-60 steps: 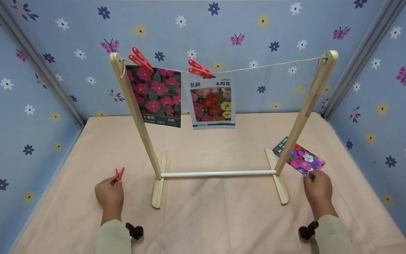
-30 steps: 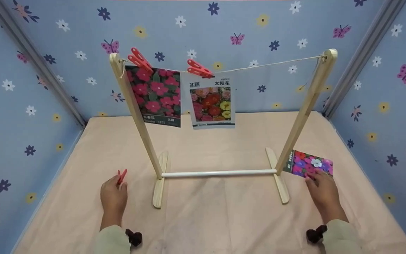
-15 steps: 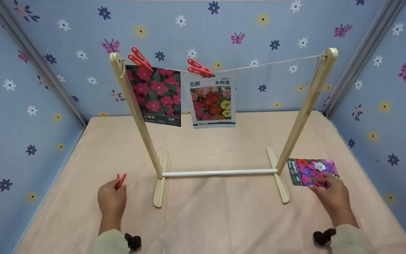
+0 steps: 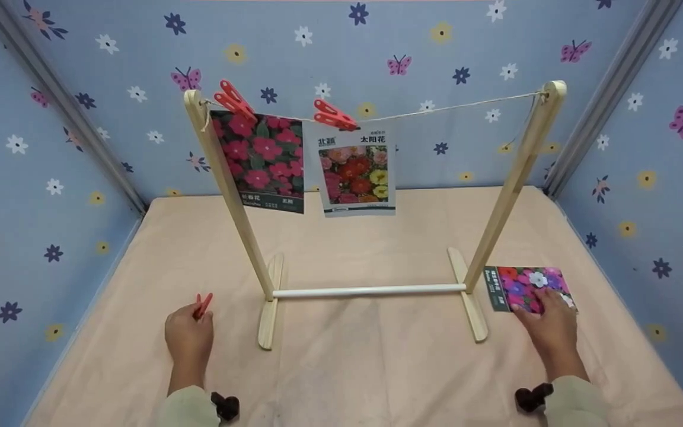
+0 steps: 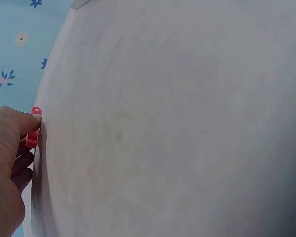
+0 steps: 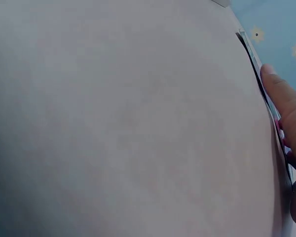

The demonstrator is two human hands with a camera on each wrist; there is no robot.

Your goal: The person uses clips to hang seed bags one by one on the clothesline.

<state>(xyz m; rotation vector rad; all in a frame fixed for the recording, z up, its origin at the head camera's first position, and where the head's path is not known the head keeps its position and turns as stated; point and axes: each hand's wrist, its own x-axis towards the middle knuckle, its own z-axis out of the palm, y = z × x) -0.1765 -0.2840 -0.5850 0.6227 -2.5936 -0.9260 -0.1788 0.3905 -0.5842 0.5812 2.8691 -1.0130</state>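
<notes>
My left hand (image 4: 190, 335) pinches a small red clothespin (image 4: 203, 305) between thumb and fingers; in the left wrist view the hand (image 5: 7, 163) holds the same clothespin (image 5: 33, 138). On the right, the thumb and fingers of my right hand (image 4: 555, 332) rest spread on a flower packet (image 4: 516, 287) lying on the table. The right wrist view shows this hand (image 6: 291, 118) with a finger straight along the packet, seen edge-on. Two packets, one dark with pink flowers (image 4: 264, 154) and one white (image 4: 356, 172), hang from the string (image 4: 454, 108) by red clothespins (image 4: 337, 117).
A wooden frame stands mid-table, with a left post (image 4: 229, 193), a right post (image 4: 510, 193), a white crossbar (image 4: 368, 290) and flat feet (image 4: 475, 317). The cloth-covered table (image 4: 341, 367) is bordered by blue patterned walls (image 4: 341, 53).
The right-hand packet has been drawn right and turned, away from behind the right post. My right fingers have shifted from its edge onto its face. My left hand has barely moved, still pinching the clothespin.
</notes>
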